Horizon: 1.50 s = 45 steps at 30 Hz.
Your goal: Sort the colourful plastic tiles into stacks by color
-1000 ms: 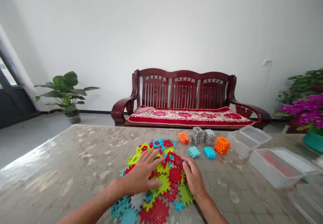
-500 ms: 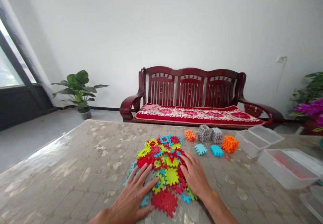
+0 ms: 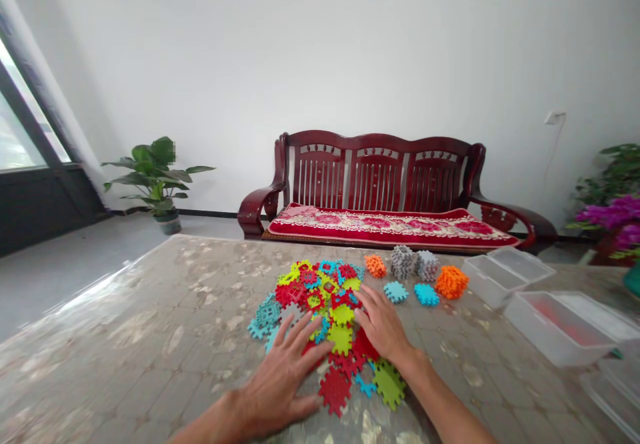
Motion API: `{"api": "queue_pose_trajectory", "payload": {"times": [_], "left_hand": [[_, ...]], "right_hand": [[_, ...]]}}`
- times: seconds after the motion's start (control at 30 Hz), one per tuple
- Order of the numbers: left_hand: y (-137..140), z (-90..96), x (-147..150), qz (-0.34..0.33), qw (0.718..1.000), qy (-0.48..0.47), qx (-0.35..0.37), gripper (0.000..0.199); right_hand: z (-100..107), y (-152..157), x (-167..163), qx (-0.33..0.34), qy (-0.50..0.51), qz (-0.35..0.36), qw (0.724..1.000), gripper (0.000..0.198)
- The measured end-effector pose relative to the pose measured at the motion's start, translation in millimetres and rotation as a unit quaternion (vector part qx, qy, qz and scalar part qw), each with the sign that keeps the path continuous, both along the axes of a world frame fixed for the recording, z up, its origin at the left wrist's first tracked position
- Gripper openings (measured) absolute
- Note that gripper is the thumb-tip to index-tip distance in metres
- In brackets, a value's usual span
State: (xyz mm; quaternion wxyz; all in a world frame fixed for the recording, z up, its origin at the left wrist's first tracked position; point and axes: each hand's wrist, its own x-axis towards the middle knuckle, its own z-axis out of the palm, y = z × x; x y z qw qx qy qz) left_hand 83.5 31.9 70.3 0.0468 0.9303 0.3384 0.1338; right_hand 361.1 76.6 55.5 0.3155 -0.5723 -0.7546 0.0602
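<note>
A loose pile of flat plastic puzzle tiles with notched edges, including a yellow-green tile (image 3: 340,339), spreads over the table in front of me. My left hand (image 3: 285,374) lies over the pile's near left part, fingers spread, hiding tiles beneath it. At the right edge, my right hand (image 3: 383,324) rests with fingers stretched out beside and partly over a dark red tile (image 3: 365,345). Near my wrists are a red tile (image 3: 335,391) and a green tile (image 3: 389,383). Teal tiles (image 3: 265,316) lie left of my left fingers.
Behind the pile to the right stand orange tiles (image 3: 452,283), grey stacks (image 3: 403,263) and blue tiles (image 3: 427,295). Clear plastic boxes (image 3: 555,337) sit on the right of the patterned tablecloth (image 3: 150,324). A wooden bench (image 3: 377,177) is beyond the table.
My left hand has moved right across the near part of the pile, uncovering grey and teal tiles. My right hand has shifted slightly forward, and more of the green tile shows by its wrist.
</note>
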Motion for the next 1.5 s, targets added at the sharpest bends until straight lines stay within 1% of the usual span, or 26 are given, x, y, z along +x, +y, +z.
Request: {"api": "queue_pose_trajectory", "payload": {"times": [0.07, 0.1, 0.17, 0.23, 0.3, 0.43, 0.5, 0.57, 0.6, 0.7, 0.77, 0.8, 0.83, 0.9, 0.93, 1.03, 1.17, 1.23, 1.3, 1.4, 1.5], "left_hand": [[-13, -2.9, 19, -0.019, 0.999, 0.016, -0.029, 0.086], [-16, -5.3, 28, -0.013, 0.999, 0.02, -0.034, 0.089], [-15, -10.2, 40, 0.01, 0.999, 0.022, -0.034, 0.089], [-8, -13.2, 47, 0.037, 0.999, 0.023, -0.029, 0.082], [-1, -13.8, 49, 0.056, 0.998, 0.021, -0.022, 0.073], [12, -10.3, 44, 0.067, 0.998, -0.011, 0.007, 0.064], [22, -5.9, 37, 0.112, 0.992, -0.046, 0.03, 0.058], [38, 0.5, 23, 0.198, 0.975, -0.085, 0.05, 0.046], [47, 4.1, 13, 0.247, 0.962, -0.103, 0.06, 0.043], [72, 11.1, -23, 0.407, 0.9, -0.133, 0.086, 0.041], [85, 9.1, -48, 0.486, 0.86, -0.138, 0.07, 0.042], [89, 5.7, -59, 0.518, 0.842, -0.142, 0.054, 0.042], [92, 1.1, -68, 0.538, 0.83, -0.145, 0.036, 0.042], [95, -9.8, -80, 0.559, 0.818, -0.137, 0.005, 0.044], [96, -15.1, -84, 0.562, 0.817, -0.128, -0.007, 0.043], [97, -25.4, -89, 0.549, 0.829, -0.106, -0.024, 0.042], [100, -27.5, -90, 0.534, 0.84, -0.095, -0.022, 0.04], [100, -27.5, -91, 0.531, 0.842, -0.091, -0.016, 0.04], [101, -27.9, -91, 0.529, 0.844, -0.088, -0.016, 0.04], [101, -29.1, -91, 0.53, 0.844, -0.086, -0.019, 0.039], [101, -29.7, -91, 0.528, 0.845, -0.084, -0.018, 0.04]], "right_hand": [[-1, 12, -3, -0.024, -0.013, 0.033, 0.999, 0.042], [-2, 16, -4, -0.038, -0.017, 0.047, 0.998, 0.042], [-4, 18, -3, -0.06, -0.019, 0.063, 0.996, 0.041], [-4, 13, 1, -0.06, -0.013, 0.058, 0.996, 0.038], [-2, 6, 8, -0.046, -0.006, 0.048, 0.998, 0.034], [3, 2, 20, -0.041, -0.016, 0.043, 0.998, 0.035], [5, 8, 20, -0.045, -0.031, 0.013, 0.998, 0.033], [9, 17, 14, -0.051, -0.054, -0.032, 0.997, 0.026], [11, 22, 10, -0.055, -0.069, -0.054, 0.995, 0.023], [21, 32, -5, -0.093, -0.121, -0.112, 0.982, 0.021], [28, 36, -13, -0.141, -0.15, -0.137, 0.969, 0.025], [31, 37, -15, -0.163, -0.16, -0.144, 0.963, 0.027], [33, 39, -17, -0.179, -0.168, -0.149, 0.958, 0.028], [34, 41, -17, -0.192, -0.173, -0.156, 0.953, 0.029], [33, 42, -17, -0.189, -0.173, -0.158, 0.954, 0.028], [27, 46, -14, -0.171, -0.156, -0.16, 0.96, 0.027], [18, 50, -12, -0.168, -0.077, -0.163, 0.969, 0.032], [15, 49, -10, -0.16, -0.028, -0.158, 0.974, 0.027], [14, 46, -8, -0.129, -0.002, -0.157, 0.979, 0.019], [13, 39, -1, -0.067, -0.019, -0.146, 0.987, 0.021], [10, 33, 7, -0.052, -0.039, -0.113, 0.992, 0.027]]}}
